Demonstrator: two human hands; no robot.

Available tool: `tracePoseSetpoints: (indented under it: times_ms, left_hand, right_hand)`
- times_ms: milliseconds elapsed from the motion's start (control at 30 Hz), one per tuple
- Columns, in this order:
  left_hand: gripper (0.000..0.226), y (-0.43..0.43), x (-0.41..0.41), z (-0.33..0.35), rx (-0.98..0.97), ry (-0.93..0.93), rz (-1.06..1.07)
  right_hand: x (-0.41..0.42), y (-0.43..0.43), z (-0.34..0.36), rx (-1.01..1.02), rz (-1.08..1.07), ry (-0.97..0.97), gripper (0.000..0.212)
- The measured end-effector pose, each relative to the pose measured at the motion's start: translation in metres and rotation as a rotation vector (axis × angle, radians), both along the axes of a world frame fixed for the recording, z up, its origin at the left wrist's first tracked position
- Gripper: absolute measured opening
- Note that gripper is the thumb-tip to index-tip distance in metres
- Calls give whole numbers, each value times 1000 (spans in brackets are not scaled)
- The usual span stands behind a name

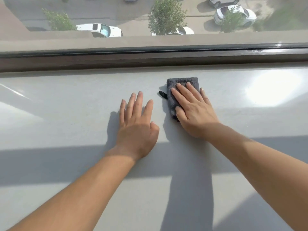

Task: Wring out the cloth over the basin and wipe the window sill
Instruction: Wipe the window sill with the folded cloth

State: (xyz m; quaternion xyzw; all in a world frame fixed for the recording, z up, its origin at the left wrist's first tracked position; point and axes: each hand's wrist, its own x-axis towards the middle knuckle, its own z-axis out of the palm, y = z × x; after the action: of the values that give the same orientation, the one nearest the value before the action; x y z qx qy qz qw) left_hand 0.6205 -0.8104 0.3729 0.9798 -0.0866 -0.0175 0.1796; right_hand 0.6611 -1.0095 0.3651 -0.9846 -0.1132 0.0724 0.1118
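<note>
Where your forearms come in, farthest from the window frame [116, 59], the window sill [66, 114] is pale grey & glossy w/ broad shadow bands running parallel to the frame. Closer to the frame, your left hand [136, 124] lies flat on bare sill, fingers straight & slightly spread, holding nothing. Your right hand [193, 110], a bit nearer the frame, presses flat on the cloth [181, 81]: fingers straight, not curled round it. Cloth is dark grey, folded to a rectangle, long axis pointing at the frame w/ a slight tilt, far short edge near the frame but apart from it. A small black tab [163, 94] sticks out sideways. Beyond the frame, thru glass: white cars [100, 30] & trees [166, 15] below.
</note>
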Motion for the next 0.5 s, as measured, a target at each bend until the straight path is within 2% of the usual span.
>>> tracePoseSetpoints:
  times_ms: [100, 200, 267, 433, 500]
  left_hand:
    - [68, -37, -14, 1, -73, 83, -8]
    - [68, -50, -20, -9, 18, 73, 18]
    - [70, -53, -21, -13, 70, 43, 31]
    - [71, -56, -17, -12, 111, 24, 45]
    - [71, -52, -17, -12, 111, 31, 48]
  right_hand:
    - [25, -54, 0, 1, -146, -21, 65]
    - [35, -82, 1, 17, -323, -13, 66]
    - [25, -68, 3, 31, -342, -13, 66]
    - [-29, -39, 3, 11, 73, -4, 67]
    - [-16, -57, 2, -7, 84, 14, 67]
